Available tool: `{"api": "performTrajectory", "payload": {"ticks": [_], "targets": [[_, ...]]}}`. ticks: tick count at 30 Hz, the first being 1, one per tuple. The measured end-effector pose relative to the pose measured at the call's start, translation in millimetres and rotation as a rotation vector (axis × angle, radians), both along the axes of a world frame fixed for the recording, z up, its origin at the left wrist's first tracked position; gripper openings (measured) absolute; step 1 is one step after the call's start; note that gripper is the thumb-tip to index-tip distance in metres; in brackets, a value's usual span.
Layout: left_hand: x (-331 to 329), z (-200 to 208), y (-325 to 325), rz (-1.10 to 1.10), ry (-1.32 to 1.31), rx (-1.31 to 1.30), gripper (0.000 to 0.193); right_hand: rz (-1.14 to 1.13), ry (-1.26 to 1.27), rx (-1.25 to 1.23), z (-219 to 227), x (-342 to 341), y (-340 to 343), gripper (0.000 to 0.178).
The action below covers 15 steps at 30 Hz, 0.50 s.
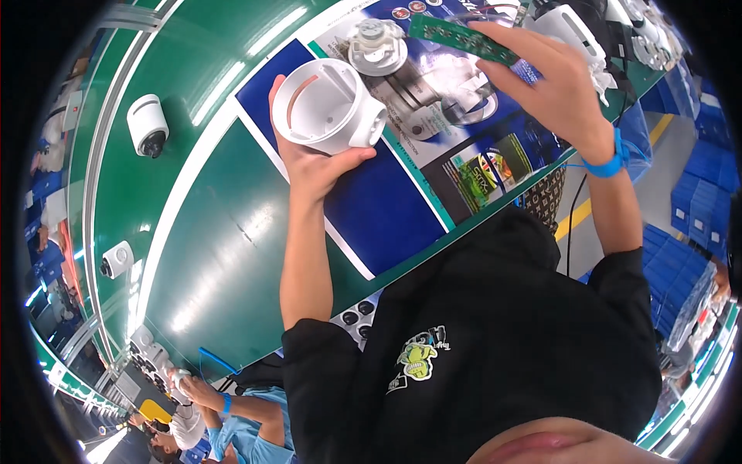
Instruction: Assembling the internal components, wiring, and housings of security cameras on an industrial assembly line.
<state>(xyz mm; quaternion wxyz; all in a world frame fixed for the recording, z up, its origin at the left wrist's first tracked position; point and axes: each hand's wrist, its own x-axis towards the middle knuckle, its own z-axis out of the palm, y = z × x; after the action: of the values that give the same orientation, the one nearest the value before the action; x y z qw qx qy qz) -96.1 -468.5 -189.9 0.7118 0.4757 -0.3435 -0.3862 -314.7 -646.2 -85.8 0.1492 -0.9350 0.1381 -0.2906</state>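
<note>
A white, hollow camera housing (328,104) is gripped in my left hand (309,166), its wide round mouth facing up and a short side neck pointing right. The thumb lies along the neck's underside, and the other fingers go behind the shell. Up at the right, my right hand (553,81) pinches one end of a narrow green circuit board (462,40) between thumb and fingers, above a printed sheet (371,205). Beyond the housing, a white round part with a stepped top (377,52) stands on that sheet. The two hands are apart.
More white camera parts (568,35) are heaped at the far right. White cameras (147,124) stand on the green bench to the left. Blue crates (699,201) are stacked beyond the bench at right. At lower left, another person's hands (201,392) work at the same bench.
</note>
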Motion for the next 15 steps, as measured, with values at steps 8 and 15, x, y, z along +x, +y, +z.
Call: {"api": "performTrajectory", "payload": {"ticks": [8,15], "targets": [[-16.1,2.8,-1.4,0.128,-0.468,-0.155,0.116,0.110,0.125,0.267,38.0,-16.0,27.9,0.035],[-7.8,8.0,-6.4,0.086,-0.897,-0.166,0.102,0.245,0.118,0.363,34.6,-7.8,39.8,0.032]]}}
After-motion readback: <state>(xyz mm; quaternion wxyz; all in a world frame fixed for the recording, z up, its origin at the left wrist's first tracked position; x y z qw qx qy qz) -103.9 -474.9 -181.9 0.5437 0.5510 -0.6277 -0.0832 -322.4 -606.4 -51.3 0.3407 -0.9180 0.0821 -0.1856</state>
